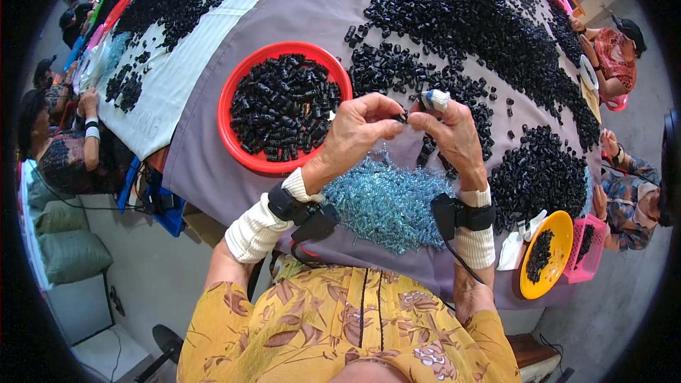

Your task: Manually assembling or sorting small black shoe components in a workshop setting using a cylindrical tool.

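My left hand [363,126] and my right hand [454,135] meet above the table, fingertips pinched. Between them is a small black plastic part [401,118], mostly covered by the fingers; I cannot make out whether the right fingertips hold a second piece. A white and blue wrap [435,101] covers one right finger. Just below my hands lies a heap of small clear bluish pieces [383,202]. To the left of my left hand stands a red round basin [225,115] full of black cylindrical parts [280,103].
Loose black parts [454,10] spread over the grey tablecloth [248,32], with another pile [540,174] at right. A yellow plate [564,223] and a pink basket [594,269] stand at the right edge. Co-workers sit at both sides. Straps with cables are on my wrists.
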`<state>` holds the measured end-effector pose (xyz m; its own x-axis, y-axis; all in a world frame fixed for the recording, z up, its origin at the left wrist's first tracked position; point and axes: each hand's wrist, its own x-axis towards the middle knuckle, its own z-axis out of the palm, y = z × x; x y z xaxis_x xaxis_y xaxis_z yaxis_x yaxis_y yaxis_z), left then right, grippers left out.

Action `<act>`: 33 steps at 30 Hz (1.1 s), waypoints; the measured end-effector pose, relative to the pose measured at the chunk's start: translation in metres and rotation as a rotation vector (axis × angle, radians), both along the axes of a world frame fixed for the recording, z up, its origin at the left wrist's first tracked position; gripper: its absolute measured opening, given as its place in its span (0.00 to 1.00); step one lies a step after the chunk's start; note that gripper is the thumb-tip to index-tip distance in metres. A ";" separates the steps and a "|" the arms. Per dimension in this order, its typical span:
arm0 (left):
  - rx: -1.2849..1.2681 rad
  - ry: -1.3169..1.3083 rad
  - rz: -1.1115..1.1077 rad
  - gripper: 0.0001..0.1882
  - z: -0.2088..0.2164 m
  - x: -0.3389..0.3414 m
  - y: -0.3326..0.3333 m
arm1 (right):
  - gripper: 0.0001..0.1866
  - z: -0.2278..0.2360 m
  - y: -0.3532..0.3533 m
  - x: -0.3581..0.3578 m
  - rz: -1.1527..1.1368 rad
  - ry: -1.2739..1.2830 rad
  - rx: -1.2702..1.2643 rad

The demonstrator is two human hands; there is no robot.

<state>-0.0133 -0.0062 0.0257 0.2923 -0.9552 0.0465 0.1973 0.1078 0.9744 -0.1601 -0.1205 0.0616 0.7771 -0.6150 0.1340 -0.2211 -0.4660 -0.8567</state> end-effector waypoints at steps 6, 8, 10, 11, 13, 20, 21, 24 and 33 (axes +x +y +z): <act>0.063 0.077 0.067 0.11 0.000 0.010 0.002 | 0.08 -0.060 -0.021 0.004 0.090 0.108 -0.339; 0.063 0.107 0.065 0.11 -0.003 0.011 0.003 | 0.08 -0.075 -0.020 0.004 0.112 0.272 -0.540; 0.066 0.117 0.065 0.11 -0.006 0.011 0.004 | 0.08 -0.083 -0.016 0.007 0.129 0.322 -0.656; 0.067 0.118 0.067 0.11 -0.007 0.011 0.004 | 0.07 -0.087 -0.015 0.008 0.136 0.265 -0.732; 0.076 0.159 0.064 0.11 -0.007 0.010 0.004 | 0.07 -0.088 -0.015 0.009 0.142 0.209 -0.809; 0.100 0.226 0.063 0.11 -0.014 0.010 0.003 | 0.09 -0.061 -0.014 0.001 0.149 0.205 -0.592; 0.112 0.227 0.069 0.11 -0.016 0.011 0.004 | 0.09 -0.049 -0.010 0.000 0.142 0.155 -0.521; 0.130 0.205 0.056 0.11 -0.014 0.007 0.001 | 0.09 -0.019 0.002 -0.004 0.150 0.123 -0.518; 0.097 0.341 -0.061 0.10 -0.007 -0.006 -0.006 | 0.06 -0.003 0.004 -0.009 0.223 0.016 -0.688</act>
